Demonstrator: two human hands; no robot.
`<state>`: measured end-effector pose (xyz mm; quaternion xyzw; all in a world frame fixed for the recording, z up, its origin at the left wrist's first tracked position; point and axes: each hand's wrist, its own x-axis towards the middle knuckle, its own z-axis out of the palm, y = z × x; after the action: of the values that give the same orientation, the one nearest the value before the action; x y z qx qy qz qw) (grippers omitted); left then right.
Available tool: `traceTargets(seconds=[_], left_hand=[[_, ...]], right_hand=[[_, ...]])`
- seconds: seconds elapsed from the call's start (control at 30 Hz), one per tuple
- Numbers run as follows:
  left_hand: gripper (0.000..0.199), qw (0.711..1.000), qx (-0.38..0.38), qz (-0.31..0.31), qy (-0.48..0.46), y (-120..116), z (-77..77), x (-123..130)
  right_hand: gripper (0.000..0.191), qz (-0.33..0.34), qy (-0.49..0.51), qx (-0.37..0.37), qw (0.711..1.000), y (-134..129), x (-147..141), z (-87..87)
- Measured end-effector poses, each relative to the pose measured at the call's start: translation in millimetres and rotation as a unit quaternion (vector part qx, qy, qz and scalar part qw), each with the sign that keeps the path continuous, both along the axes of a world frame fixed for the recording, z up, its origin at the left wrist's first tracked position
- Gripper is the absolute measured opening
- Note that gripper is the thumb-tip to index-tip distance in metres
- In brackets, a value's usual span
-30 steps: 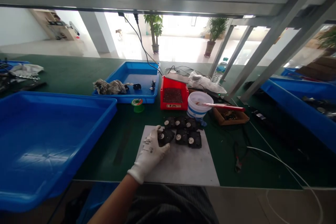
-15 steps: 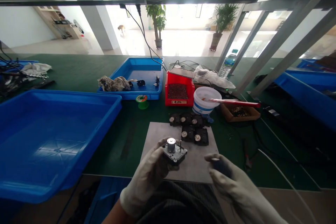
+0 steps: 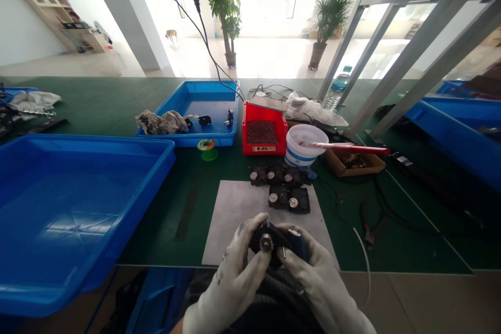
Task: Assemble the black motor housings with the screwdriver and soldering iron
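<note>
White gloves cover both hands. My left hand (image 3: 237,266) grips a dark motor unit (image 3: 266,242) with a round metal boss facing up, just over the near edge of the white sheet (image 3: 230,209). Against the unit's right side, my right hand (image 3: 313,266) is closed around a dark blue tool (image 3: 296,242) with a round end; its fingers also touch the unit. Several black units with silver discs, one of them here (image 3: 293,202), lie at the sheet's far edge.
A large blue tray (image 3: 156,167) is at the left. Beyond the sheet stand a green spool (image 3: 209,151), a red bin (image 3: 264,150), a white bucket (image 3: 303,154) and a cardboard box (image 3: 360,171). Pliers (image 3: 368,232) and a white tube (image 3: 366,261) lie at the right.
My right hand has moved left with the tool and now meets the unit. The unit has been tilted and turned in my left hand. The camera view has shifted slightly.
</note>
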<state>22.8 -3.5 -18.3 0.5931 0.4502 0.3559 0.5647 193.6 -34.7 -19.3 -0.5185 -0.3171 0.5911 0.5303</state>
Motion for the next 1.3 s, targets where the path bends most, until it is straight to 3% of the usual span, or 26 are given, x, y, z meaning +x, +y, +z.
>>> traceTargets(seconds=[0.23, 0.47, 0.57, 0.7, 0.83, 0.93, 1.03, 1.13, 1.3], left_hand=[[0.032, 0.998, 0.061, -0.007, -0.012, 7, 14.1, -3], [0.032, 0.996, 0.089, 0.005, -0.004, 7, 10.5, 1], [0.033, 0.999, 0.043, 0.001, 0.009, 14, 7.1, 1], [0.050, 0.999, -0.038, -0.020, -0.017, 26, 6.2, 0], [0.034, 0.997, -0.028, -0.060, 0.026, 30, 15.5, 8], [0.028, 0.998, 0.009, -0.039, 0.051, 22, 18.6, 14], [0.049, 0.998, 0.021, -0.053, 0.016, 7, 11.5, 13], [0.079, 0.993, -0.032, -0.098, -0.065, -4, 3.5, 10], [0.073, 0.990, -0.063, -0.074, -0.102, -7, 6.3, 15]], right_hand=[[0.041, 0.038, -0.077, 0.010, 0.996, 0, 8, 5.7], [0.032, -0.033, -0.175, 0.051, 0.983, -5, -3, -5.7], [0.038, -0.019, -0.135, 0.021, 0.990, -2, 0, -13.1], [0.049, 0.107, -0.037, -0.054, 0.992, 1, 27, 2.6], [0.054, 0.089, -0.061, -0.057, 0.992, 4, 40, 23.2], [0.052, 0.083, -0.024, -0.080, 0.993, 6, 29, 21.3], [0.051, 0.043, 0.041, -0.073, 0.996, 4, 17, 13.4], [0.047, 0.025, 0.061, -0.067, 0.996, 0, 11, 9.3], [0.036, 0.019, 0.078, -0.070, 0.994, -2, 6, 8.8]])
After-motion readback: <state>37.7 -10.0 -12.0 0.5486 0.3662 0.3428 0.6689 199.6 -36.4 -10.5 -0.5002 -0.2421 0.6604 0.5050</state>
